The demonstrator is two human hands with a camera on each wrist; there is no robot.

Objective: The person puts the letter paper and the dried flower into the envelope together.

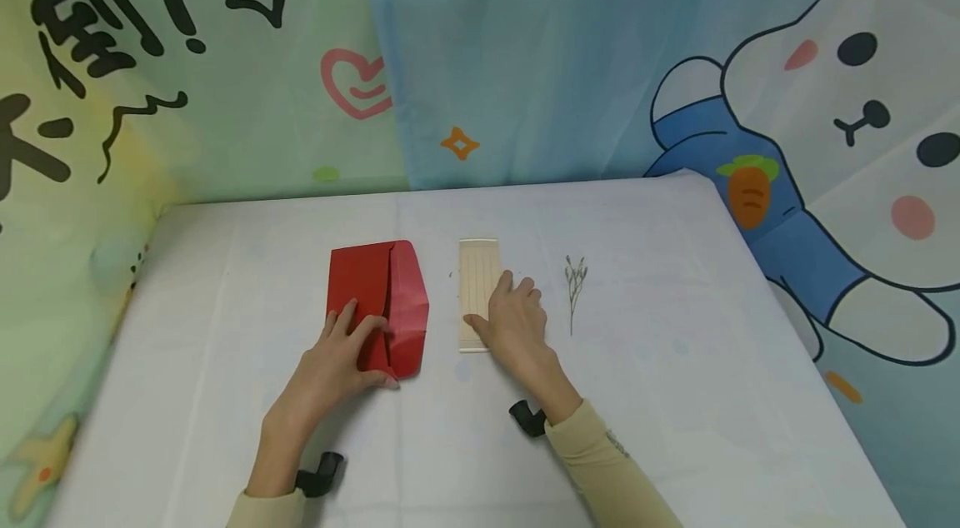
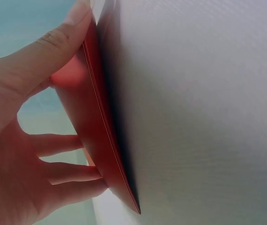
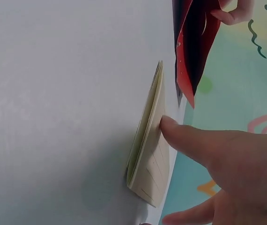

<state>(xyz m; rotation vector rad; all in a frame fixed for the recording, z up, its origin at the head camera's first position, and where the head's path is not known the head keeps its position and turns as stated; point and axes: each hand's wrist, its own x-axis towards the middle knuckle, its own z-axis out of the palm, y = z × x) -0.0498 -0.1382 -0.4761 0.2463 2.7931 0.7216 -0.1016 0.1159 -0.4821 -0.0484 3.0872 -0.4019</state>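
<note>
A red envelope (image 1: 356,270) lies left of the middle of the table, its pinkish-red flap (image 1: 408,303) unfolded to the right. My left hand (image 1: 337,366) holds it, the thumb at its near edge and the other fingers on its face. In the right wrist view the envelope's mouth (image 3: 200,51) gapes, with a left fingertip at its rim. A folded cream lined paper (image 1: 472,282) lies to the right of the envelope. My right hand (image 1: 517,324) rests over its right side, thumb touching its face, as the right wrist view also shows; its other fingers are spread.
A small dried flower sprig (image 1: 575,291) lies right of the paper, beyond my right hand. White cloth (image 1: 225,328) covers the table. A printed cartoon curtain (image 1: 510,53) hangs behind its far edge. Black wrist devices (image 1: 320,474) sit below both wrists.
</note>
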